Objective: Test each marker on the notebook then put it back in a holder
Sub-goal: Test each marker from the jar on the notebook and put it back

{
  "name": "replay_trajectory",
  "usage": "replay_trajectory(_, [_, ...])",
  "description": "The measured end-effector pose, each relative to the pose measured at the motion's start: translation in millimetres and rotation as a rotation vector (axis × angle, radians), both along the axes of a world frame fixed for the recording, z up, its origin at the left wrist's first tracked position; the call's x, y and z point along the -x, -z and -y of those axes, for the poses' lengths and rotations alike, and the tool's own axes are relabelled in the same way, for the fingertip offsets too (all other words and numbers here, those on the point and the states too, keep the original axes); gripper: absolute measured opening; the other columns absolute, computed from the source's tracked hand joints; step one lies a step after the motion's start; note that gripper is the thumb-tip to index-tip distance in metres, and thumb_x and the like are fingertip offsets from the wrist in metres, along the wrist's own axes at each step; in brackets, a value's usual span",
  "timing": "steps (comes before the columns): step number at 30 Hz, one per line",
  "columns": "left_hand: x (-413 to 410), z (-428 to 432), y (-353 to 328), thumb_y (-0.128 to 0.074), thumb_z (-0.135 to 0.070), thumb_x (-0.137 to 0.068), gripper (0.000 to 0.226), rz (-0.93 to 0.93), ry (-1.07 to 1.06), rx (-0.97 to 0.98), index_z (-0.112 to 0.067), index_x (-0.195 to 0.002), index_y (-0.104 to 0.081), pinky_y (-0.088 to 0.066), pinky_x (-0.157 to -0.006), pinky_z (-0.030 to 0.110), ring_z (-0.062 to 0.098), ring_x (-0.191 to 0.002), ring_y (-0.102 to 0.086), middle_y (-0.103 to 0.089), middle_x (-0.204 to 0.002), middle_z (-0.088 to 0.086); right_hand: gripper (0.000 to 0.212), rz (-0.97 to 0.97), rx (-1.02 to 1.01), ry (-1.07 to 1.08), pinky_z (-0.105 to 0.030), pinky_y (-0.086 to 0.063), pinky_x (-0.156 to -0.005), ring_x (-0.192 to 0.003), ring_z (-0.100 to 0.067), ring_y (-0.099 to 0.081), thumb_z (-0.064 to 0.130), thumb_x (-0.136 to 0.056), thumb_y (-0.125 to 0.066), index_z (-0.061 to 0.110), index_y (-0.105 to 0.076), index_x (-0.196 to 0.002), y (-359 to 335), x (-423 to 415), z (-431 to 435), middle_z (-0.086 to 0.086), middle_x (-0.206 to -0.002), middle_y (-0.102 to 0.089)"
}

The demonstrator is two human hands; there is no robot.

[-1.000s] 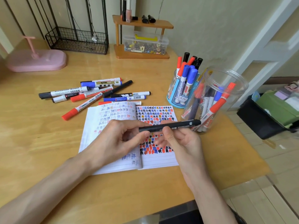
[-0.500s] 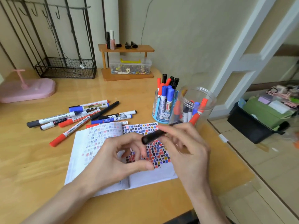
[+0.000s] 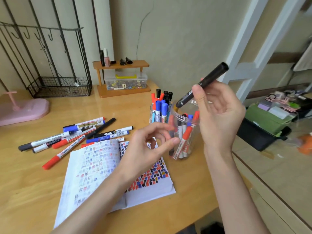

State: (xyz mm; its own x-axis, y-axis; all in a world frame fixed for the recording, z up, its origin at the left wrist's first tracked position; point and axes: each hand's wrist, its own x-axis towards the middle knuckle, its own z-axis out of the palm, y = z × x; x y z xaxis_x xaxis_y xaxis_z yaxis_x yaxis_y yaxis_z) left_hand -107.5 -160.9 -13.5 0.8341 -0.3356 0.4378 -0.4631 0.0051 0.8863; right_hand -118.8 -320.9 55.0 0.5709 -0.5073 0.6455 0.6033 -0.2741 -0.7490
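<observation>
Black marker [image 3: 202, 82]: one, tilted, lower end just above the mouth of the clear jar [image 3: 184, 132], upper end toward 1 o'clock.
Right hand [image 3: 219, 114]: thumb and fingers pinch the marker mid-barrel.
Left hand [image 3: 148, 146]: loosely curled, holds nothing, over the notebook [image 3: 94, 169].
Holders: two. The jar is at 2 o'clock of the notebook, the blue cup [image 3: 157, 115] just behind it.
Loose markers [image 3: 84, 126]: about ten at 11 o'clock (overlapping, count shaky).
Hidden: jar contents blurred through plastic; notebook's right page partly under the left forearm.
</observation>
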Motion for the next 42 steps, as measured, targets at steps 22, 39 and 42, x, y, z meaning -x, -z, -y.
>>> replay_trajectory(22, [-13,-48,22,-0.078,-0.035,-0.087,0.023,-0.01,-0.142,-0.074,-0.023,-0.107,-0.075,-0.052,-0.074,0.022,0.016,-0.082,-0.07,-0.073,-0.089,0.001,0.026,-0.234,0.668,0.432,-0.037,-0.035,-0.098,-0.098,-0.016,-0.062,0.042,-0.102,-0.065,0.022,-0.07,-0.087,51,-14,-3,0.013,-0.089,-0.071])
replay_trajectory(39, [-53,-191,97,-0.074,-0.017,-0.089,0.021,0.143,-0.942,-0.696,-0.017,-0.11,-0.072,-0.046,-0.08,0.04,0.03,-0.097,-0.062,-0.072,-0.106,0.002,0.015,-0.043,0.845,0.494,-0.053,-0.039,-0.098,-0.111,-0.039,-0.058,0.019,-0.099,-0.066,0.012,-0.076,-0.108,85,-17,-76,-0.012,-0.112,-0.068])
replay_trajectory(42, [-54,-198,104,-0.071,-0.015,-0.09,0.018,0.131,-1.03,-0.791,-0.016,-0.108,-0.072,-0.044,-0.082,0.044,0.036,-0.096,-0.063,-0.073,-0.103,0.006,0.014,-0.006,0.851,0.441,-0.053,-0.042,-0.101,-0.113,-0.037,-0.057,0.015,-0.096,-0.065,0.01,-0.077,-0.104,96,-19,-89,-0.014,-0.111,-0.066])
